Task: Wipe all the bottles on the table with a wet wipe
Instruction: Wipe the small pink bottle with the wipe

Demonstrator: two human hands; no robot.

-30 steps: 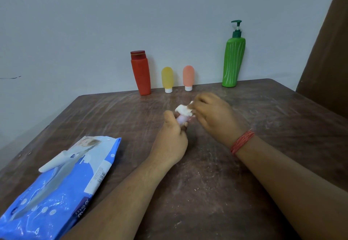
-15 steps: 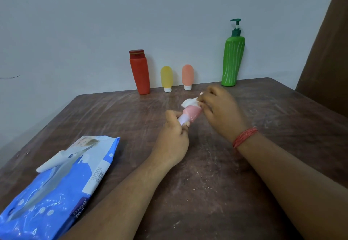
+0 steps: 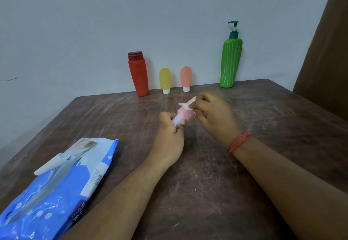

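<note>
Two hands work above the tabletop (image 3: pixel 207 192): my left hand (image 3: pixel 169 136) grips the pink bottle (image 3: pixel 185 113) by its cap, my right hand (image 3: pixel 214 113) pinches the wet wipe (image 3: pixel 185 106) against it.

Wet wipe (image 3: pixel 185 105) now farther up pink bottle (image 3: pixel 185 112).

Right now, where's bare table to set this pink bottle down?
Free: the stretch between the orange bottle and the green pump bottle, and the right side past the right hand. Crowded: the wipes pack fills the near left.
</note>
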